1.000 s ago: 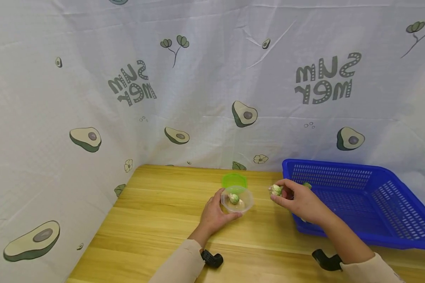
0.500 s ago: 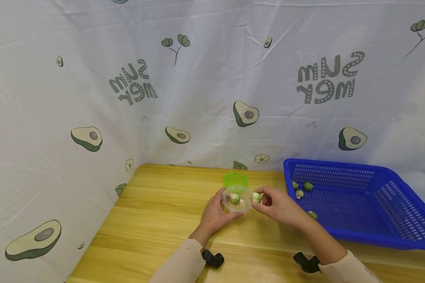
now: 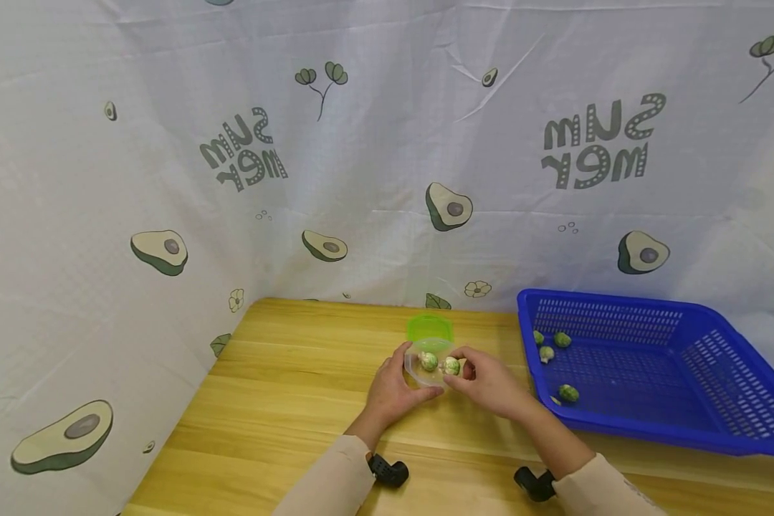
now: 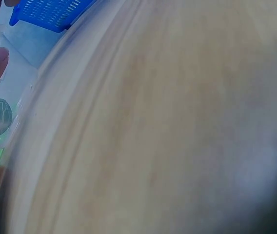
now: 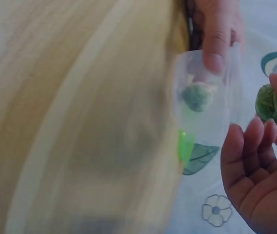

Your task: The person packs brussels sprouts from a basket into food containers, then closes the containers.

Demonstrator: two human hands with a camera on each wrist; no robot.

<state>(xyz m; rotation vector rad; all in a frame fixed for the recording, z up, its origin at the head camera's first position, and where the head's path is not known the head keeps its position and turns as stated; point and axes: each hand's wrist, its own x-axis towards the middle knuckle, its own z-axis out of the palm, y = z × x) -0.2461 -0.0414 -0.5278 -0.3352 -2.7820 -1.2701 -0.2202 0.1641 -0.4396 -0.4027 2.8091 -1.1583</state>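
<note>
My left hand [image 3: 392, 393] holds a small clear plastic tub [image 3: 433, 380] from its left side, thumb along the near edge. Inside the tub lies one Brussels sprout [image 3: 428, 361], seen through the wall in the right wrist view too. Thumb and fingers of my right hand [image 3: 490, 385] pinch a second Brussels sprout [image 3: 451, 366] at the tub's right rim. In the right wrist view this held sprout [image 5: 271, 105] is just beyond the tub's mouth, apart from the sprout inside. The left wrist view catches only part of the tub [image 4: 24, 73] and the left fingers.
A green lid [image 3: 429, 327] lies on the wooden table [image 3: 284, 387] right behind the tub. To the right stands a blue plastic basket [image 3: 651, 433] with several Brussels sprouts, one [image 3: 568, 393] near its front left corner. A printed curtain [image 3: 374, 158] hangs behind the table.
My right hand has moved left from the basket's edge to the tub, carrying the pinched Brussels sprout. My left hand and the tub have stayed in place.
</note>
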